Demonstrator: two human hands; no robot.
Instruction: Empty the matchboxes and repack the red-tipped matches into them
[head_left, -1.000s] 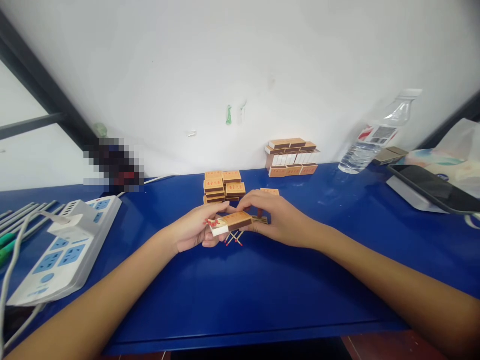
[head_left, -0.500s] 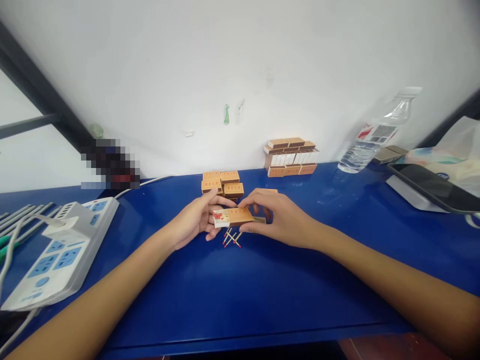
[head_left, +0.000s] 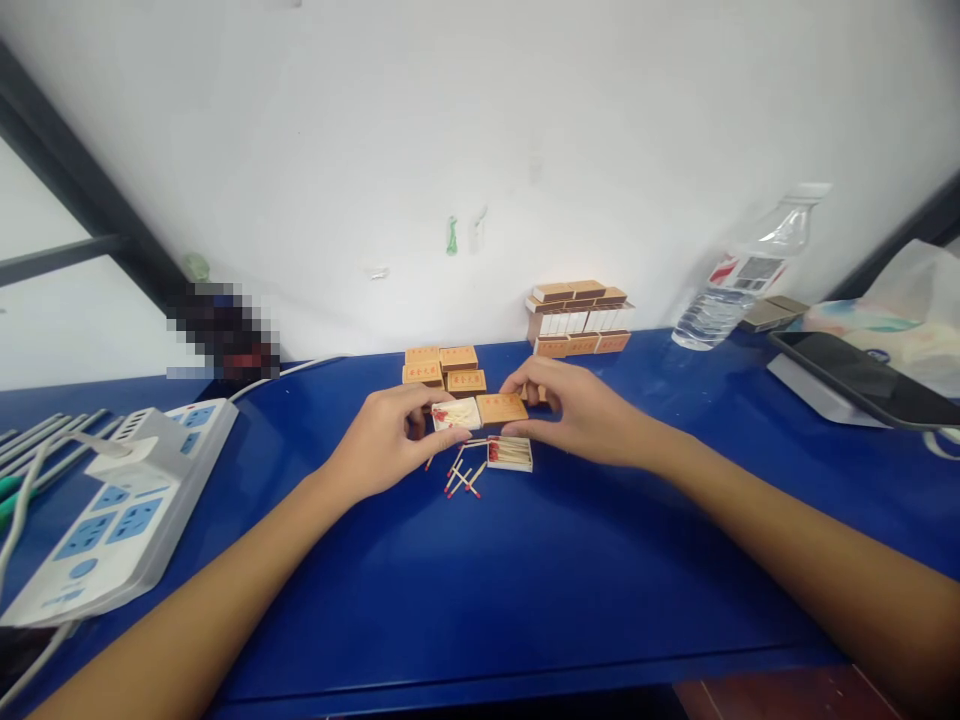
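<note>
Between my two hands is a matchbox whose inner tray is slid far out to the left. My left hand (head_left: 394, 435) pinches that white matchbox tray (head_left: 457, 414), which holds red-tipped matches. My right hand (head_left: 566, 405) grips the orange matchbox sleeve (head_left: 503, 408) by its right end. Just below, a second open tray of matches (head_left: 510, 454) lies on the blue table (head_left: 495, 590). Several loose matches (head_left: 463, 478) lie crossed to its left. Behind my left hand stand stacked matchboxes (head_left: 442, 368).
Against the wall, more matchboxes (head_left: 579, 318) form a small structure. A water bottle (head_left: 739, 275) and a phone (head_left: 862, 375) are at the right. On the left are a white power strip (head_left: 127, 520) with cables and several metal rods (head_left: 56, 440).
The tray has been drawn out leftward from its sleeve, with my left hand now pinching it. Both hands have lifted slightly away, and the second tray below is now visible.
</note>
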